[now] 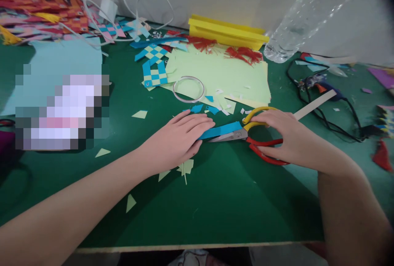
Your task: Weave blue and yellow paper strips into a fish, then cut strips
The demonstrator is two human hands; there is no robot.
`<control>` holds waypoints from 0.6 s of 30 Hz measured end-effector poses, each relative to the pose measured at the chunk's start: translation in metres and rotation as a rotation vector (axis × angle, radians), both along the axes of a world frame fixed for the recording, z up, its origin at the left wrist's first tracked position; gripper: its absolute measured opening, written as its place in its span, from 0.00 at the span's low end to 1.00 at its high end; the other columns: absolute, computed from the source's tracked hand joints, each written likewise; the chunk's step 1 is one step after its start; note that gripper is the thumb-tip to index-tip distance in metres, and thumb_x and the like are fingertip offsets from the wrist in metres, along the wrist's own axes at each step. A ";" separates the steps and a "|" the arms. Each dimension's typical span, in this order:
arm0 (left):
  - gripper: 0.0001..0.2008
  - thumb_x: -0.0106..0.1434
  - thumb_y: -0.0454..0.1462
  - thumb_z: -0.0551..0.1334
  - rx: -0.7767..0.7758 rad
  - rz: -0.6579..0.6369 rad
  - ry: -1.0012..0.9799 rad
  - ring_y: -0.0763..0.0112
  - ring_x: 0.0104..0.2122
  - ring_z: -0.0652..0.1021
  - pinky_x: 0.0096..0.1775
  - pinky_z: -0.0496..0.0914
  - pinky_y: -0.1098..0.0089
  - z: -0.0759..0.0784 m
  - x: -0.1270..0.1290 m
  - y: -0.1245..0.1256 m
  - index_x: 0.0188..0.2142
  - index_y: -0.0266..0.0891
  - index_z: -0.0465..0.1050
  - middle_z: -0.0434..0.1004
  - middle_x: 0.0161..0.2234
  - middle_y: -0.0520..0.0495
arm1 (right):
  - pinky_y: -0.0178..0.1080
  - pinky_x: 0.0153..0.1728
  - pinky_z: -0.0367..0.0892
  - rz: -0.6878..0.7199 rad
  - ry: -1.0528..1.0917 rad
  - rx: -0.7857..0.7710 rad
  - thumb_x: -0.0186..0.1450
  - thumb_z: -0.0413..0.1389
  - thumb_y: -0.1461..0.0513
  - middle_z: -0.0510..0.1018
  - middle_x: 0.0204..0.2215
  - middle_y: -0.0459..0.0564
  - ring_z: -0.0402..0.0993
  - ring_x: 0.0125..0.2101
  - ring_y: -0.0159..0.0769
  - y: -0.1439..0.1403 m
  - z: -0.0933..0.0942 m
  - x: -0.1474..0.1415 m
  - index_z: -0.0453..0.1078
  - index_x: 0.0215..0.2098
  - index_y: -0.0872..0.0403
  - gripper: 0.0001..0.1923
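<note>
My right hand holds a pair of scissors, its fingers and thumb in the yellow and red handles. The blades point left and look partly apart. My left hand is closed on a blue paper strip, fingers stretched over it and thumb below. The strip runs from under my fingertips along the upper blade; its left end is hidden by my hand. Small blue paper scraps lie just beyond my left fingers, and pale green scraps lie below that hand.
Behind my hands are pale green sheets, a bangle, woven blue-and-green paper fish, red tassels and folded yellow paper. A plastic bottle stands back right. A black cord lies right; a blurred-out bright object lies left.
</note>
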State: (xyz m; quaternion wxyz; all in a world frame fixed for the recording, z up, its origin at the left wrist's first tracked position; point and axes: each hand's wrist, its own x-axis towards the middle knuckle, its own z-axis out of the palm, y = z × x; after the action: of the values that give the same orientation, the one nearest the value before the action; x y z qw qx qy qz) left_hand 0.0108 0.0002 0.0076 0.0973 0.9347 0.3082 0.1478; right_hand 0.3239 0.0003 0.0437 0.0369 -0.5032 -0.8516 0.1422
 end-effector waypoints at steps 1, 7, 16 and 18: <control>0.20 0.71 0.33 0.52 0.003 -0.001 -0.002 0.62 0.63 0.65 0.65 0.56 0.53 0.000 0.000 0.000 0.61 0.37 0.59 0.66 0.62 0.42 | 0.56 0.53 0.63 -0.004 0.001 0.001 0.59 0.59 0.47 0.73 0.55 0.51 0.68 0.55 0.53 0.000 0.000 0.000 0.67 0.52 0.45 0.25; 0.18 0.72 0.33 0.51 0.033 0.005 -0.014 0.62 0.62 0.67 0.64 0.59 0.52 -0.003 0.002 0.002 0.60 0.36 0.61 0.68 0.60 0.42 | 0.56 0.54 0.63 -0.015 0.012 0.005 0.60 0.58 0.46 0.72 0.55 0.51 0.68 0.56 0.52 -0.001 0.000 0.000 0.66 0.52 0.45 0.25; 0.17 0.72 0.33 0.52 0.152 0.013 0.028 0.59 0.60 0.70 0.63 0.61 0.52 0.003 0.005 -0.002 0.58 0.33 0.65 0.71 0.58 0.40 | 0.57 0.54 0.63 0.006 0.026 0.042 0.59 0.59 0.47 0.74 0.54 0.54 0.69 0.55 0.53 0.003 -0.002 0.001 0.67 0.51 0.47 0.25; 0.18 0.72 0.34 0.52 0.209 -0.018 0.053 0.59 0.60 0.70 0.64 0.59 0.53 0.005 0.006 -0.004 0.58 0.33 0.65 0.71 0.59 0.40 | 0.57 0.54 0.63 0.006 0.032 0.038 0.60 0.58 0.47 0.73 0.54 0.54 0.69 0.55 0.53 0.002 -0.002 -0.001 0.67 0.51 0.47 0.24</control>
State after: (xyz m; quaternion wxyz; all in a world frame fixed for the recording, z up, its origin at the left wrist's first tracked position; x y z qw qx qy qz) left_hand 0.0172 -0.0037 0.0122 -0.0073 0.9461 0.2852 0.1535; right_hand 0.3231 0.0026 0.0418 0.0597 -0.4976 -0.8549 0.1344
